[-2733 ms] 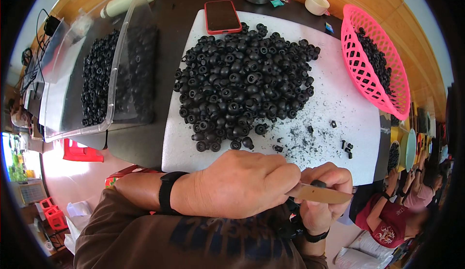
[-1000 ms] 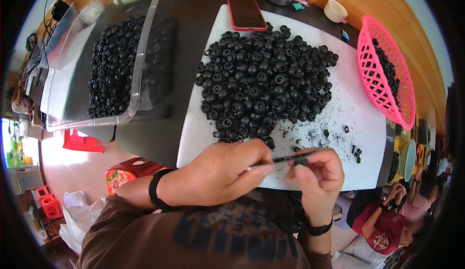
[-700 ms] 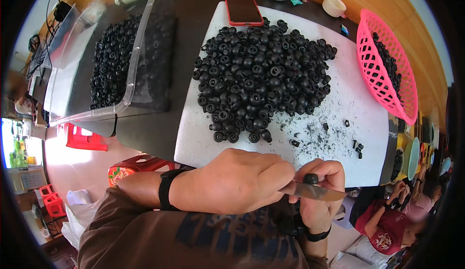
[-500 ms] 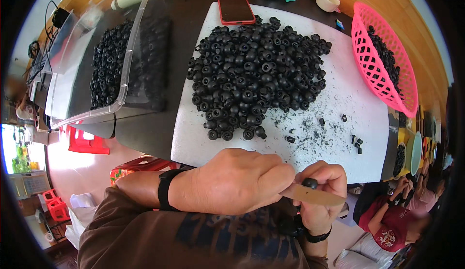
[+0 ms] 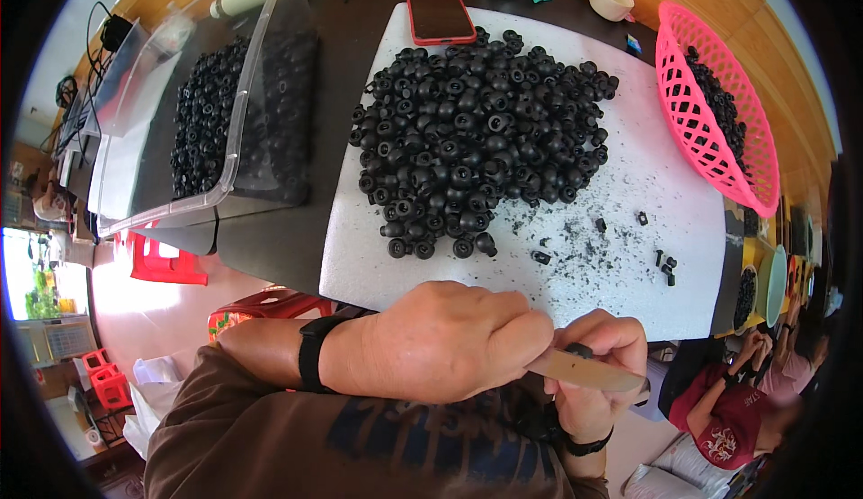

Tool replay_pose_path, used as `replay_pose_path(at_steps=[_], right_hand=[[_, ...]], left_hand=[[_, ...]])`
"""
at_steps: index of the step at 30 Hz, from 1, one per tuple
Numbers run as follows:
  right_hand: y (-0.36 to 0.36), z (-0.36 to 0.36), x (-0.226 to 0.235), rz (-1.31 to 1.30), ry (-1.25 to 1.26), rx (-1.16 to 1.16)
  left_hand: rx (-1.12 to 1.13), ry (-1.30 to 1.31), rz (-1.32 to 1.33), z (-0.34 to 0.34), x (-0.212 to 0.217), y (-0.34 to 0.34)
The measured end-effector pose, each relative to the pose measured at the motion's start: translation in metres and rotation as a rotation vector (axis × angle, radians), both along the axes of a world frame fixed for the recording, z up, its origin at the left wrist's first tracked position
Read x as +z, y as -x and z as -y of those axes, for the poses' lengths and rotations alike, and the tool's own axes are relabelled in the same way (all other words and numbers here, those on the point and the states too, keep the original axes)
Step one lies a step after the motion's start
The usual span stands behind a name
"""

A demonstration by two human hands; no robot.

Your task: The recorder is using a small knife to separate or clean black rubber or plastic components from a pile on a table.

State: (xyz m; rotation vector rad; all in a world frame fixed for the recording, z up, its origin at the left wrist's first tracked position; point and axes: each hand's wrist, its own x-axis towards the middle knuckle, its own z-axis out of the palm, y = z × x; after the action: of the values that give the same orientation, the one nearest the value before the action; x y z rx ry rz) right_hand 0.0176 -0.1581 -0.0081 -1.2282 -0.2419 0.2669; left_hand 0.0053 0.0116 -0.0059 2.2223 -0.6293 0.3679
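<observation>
My left hand (image 5: 440,342), with a black band at its wrist, is closed round the handle end of a knife, and its blade (image 5: 589,374) points right. Behind the blade, my right hand (image 5: 584,412) pinches a small rounded black plastic part (image 5: 580,351). The blade crosses in front of this part and hides most of it; contact between them cannot be made out. Both hands are at the near edge of a white foam board (image 5: 647,292). A large pile of similar black parts (image 5: 485,130) lies on the board beyond them.
Black shavings (image 5: 575,243) and a few cut bits (image 5: 667,270) litter the board. A red-edged phone (image 5: 440,15) lies behind the pile. Left stands a clear plastic bin (image 5: 229,180) of black parts; right, a pink basket (image 5: 764,171). Another person (image 5: 719,409) sits at the right.
The knife blade has shifted slightly down and right, covering more of the black part. Both hands keep their grips, and the rest of the scene is only slightly displaced in view.
</observation>
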Motion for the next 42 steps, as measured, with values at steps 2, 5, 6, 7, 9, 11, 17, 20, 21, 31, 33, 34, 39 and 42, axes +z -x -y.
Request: replay_pose_path(at_steps=[2,5,6,7,9,11,17,20,21,31,33,34,39,42], right_hand=[[0.002,0.000,0.000,-0.002,0.007,-0.012],[0.003,0.002,-0.004,0.023,-0.027,-0.004],[0.003,0.009,-0.009,0.171,-0.080,0.080],[0.003,0.016,-0.013,0.320,-0.133,0.166],[-0.001,0.016,-0.008,0.277,-0.225,0.213],[0.004,0.014,-0.008,0.073,-0.161,-0.038],[0.002,0.017,-0.012,0.103,-0.148,-0.017],[0.001,0.020,-0.014,0.114,-0.125,-0.007],[0.000,0.021,-0.014,0.117,-0.116,-0.003],[-0.004,0.017,-0.013,0.216,-0.037,-0.002],[-0.005,0.016,-0.015,0.236,-0.020,0.002],[-0.005,0.017,-0.015,0.233,0.008,0.013],[-0.009,0.020,-0.015,0.185,-0.016,0.077],[-0.008,0.018,-0.014,0.094,-0.103,0.071]], left_hand=[[-0.013,0.019,-0.020,0.001,-0.001,0.001],[0.005,-0.055,-0.070,0.001,0.002,0.003],[0.066,-0.057,-0.122,0.000,-0.003,0.000],[0.127,-0.059,-0.173,-0.003,-0.014,-0.006],[0.179,-0.022,-0.245,-0.004,-0.015,-0.010],[0.166,0.073,-0.277,-0.002,0.001,-0.008],[0.045,0.116,-0.384,0.000,0.007,-0.012],[-0.022,0.219,-0.471,0.000,0.009,-0.011],[-0.048,0.255,-0.508,0.000,0.010,-0.012],[-0.333,0.700,-0.949,0.006,0.008,-0.023],[-0.366,0.694,-0.982,0.007,0.011,-0.027],[-0.379,0.663,-0.984,0.006,0.010,-0.029],[-0.411,0.726,-0.860,0.009,-0.003,-0.029],[-0.318,0.748,-0.836,0.009,-0.003,-0.026]])
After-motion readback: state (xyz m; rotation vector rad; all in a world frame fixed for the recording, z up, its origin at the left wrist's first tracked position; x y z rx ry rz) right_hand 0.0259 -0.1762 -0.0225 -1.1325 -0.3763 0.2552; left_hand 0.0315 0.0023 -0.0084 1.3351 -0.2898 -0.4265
